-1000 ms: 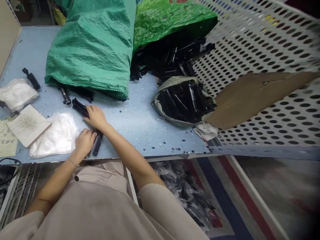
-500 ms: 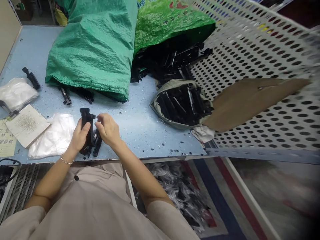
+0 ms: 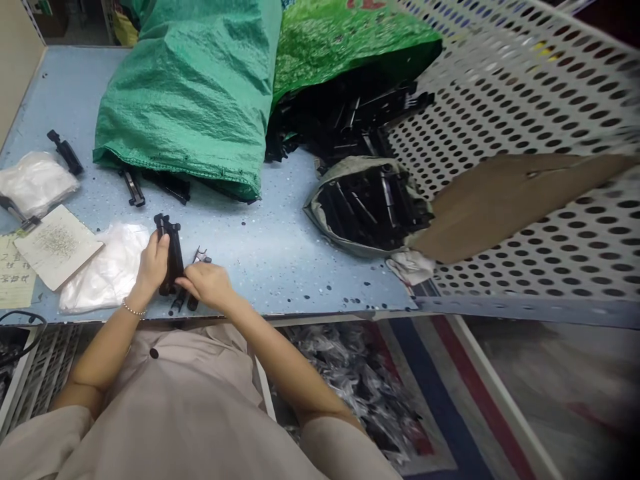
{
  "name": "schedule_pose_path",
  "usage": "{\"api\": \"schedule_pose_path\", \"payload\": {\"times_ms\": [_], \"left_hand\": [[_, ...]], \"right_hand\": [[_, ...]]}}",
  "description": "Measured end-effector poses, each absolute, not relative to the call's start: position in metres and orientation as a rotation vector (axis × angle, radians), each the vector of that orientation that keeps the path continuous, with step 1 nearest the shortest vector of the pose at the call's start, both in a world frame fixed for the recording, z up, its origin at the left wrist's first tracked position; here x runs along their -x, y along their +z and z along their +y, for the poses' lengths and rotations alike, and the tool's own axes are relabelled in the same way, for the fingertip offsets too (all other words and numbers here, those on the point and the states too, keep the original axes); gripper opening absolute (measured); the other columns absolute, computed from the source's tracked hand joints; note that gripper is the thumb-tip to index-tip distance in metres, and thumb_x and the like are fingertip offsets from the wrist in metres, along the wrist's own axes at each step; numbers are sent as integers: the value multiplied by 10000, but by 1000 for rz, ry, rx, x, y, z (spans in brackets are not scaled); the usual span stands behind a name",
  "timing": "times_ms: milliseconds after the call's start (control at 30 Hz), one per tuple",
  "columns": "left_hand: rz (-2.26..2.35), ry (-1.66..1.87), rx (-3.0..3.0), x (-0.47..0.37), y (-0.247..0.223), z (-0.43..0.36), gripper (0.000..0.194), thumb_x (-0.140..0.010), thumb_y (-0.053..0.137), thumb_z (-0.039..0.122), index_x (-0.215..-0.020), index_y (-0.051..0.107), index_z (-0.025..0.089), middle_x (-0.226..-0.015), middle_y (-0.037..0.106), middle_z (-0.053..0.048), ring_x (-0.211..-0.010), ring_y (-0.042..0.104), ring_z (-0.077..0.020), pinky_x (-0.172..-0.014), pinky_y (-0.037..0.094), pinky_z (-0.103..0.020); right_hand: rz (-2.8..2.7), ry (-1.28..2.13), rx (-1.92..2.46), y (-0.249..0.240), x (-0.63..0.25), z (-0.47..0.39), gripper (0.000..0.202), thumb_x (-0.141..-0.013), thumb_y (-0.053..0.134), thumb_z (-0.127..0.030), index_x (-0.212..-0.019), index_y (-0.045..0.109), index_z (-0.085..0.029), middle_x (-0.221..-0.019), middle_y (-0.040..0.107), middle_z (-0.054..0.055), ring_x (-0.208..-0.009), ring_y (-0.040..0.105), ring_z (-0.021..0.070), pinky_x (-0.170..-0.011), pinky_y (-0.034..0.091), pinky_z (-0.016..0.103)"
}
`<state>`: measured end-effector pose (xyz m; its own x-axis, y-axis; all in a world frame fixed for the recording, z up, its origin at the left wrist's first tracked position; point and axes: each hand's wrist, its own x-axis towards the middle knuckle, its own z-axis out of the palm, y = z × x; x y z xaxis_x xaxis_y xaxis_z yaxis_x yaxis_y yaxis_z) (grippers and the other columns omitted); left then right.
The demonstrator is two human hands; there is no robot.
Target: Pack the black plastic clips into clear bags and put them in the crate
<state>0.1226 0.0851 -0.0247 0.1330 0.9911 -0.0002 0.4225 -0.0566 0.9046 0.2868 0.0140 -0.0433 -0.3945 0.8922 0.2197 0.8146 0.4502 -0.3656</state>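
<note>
My left hand (image 3: 154, 263) is wrapped round a long black plastic part (image 3: 174, 257), which stands tilted just above the blue table. My right hand (image 3: 207, 283) is closed, its thumb and fingertips at the lower right side of that part; what they pinch is hidden. Beneath the right hand lies a dark item with a forked metal tip (image 3: 201, 255), its middle covered by the fingers. A pile of clear plastic bags (image 3: 107, 270) lies left of my left hand.
A green woven sack (image 3: 185, 107) and a bright green sack (image 3: 350, 50) spill black parts at the back. A grey cloth bag (image 3: 325, 227) full of black parts stands right, before a perforated white panel (image 3: 565, 247). A white card (image 3: 57, 247) lies left.
My right hand has come down from the upper end of the black part to its lower end, and its fingers have closed. The forked metal tip now shows above this hand.
</note>
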Motion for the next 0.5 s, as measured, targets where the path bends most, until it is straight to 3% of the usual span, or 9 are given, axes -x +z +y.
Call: {"api": "schedule_pose_path", "payload": {"times_ms": [100,167,233,300,400,500], "left_hand": [[1594,636,-1773,-120,-33,81,422,-1027,352,450,-1265,577,183,-879,709,-89,-800,686,-252,-738,493,-343],[1647,444,-1918,-123,-41,69,401,-1022,378,393,-1302,573,182,-880,712,-102,-803,695,-267,-732,492,-346],[1642,343,-2046,-128,-49,57,381,-1015,393,362,-1270,612,183,-951,705,-125,-863,696,-271,-766,504,-354],[1581,382,-2114,-131,-57,49,371,-1009,405,363,-1203,660,176,-1019,681,-144,-956,678,-279,-840,514,-381],[1419,654,-1967,-128,-61,58,374,-982,476,397,-1210,659,162,-1126,645,-160,-1120,619,-291,-1007,474,-443],[1261,967,-1417,-125,-55,81,529,-947,553,472,-1410,488,224,-1340,563,-157,-1221,585,-255,-1052,464,-439]], "right_hand": [[-2214,389,1614,-45,-289,67,505,-1061,255,-492,-915,640,-200,-818,665,63,-767,580,184,-672,369,276],[-2036,319,1763,-44,-287,118,419,-1061,291,-414,-1112,640,-189,-1075,678,112,-997,592,224,-810,424,300],[-1915,236,1895,-45,-285,167,417,-1031,382,-360,-1368,531,-165,-1393,541,176,-1239,497,294,-962,421,380],[-1913,273,1995,-45,-285,204,555,-984,477,-316,-1511,391,-167,-1529,400,207,-1335,420,353,-1023,409,454],[-1884,425,2049,-45,-288,216,602,-943,533,-293,-1508,401,-133,-1446,468,245,-1298,466,370,-1026,420,474],[-1747,610,1871,-43,-292,172,528,-943,536,-362,-1415,491,-129,-1304,577,207,-1210,548,326,-1016,441,449]]}}
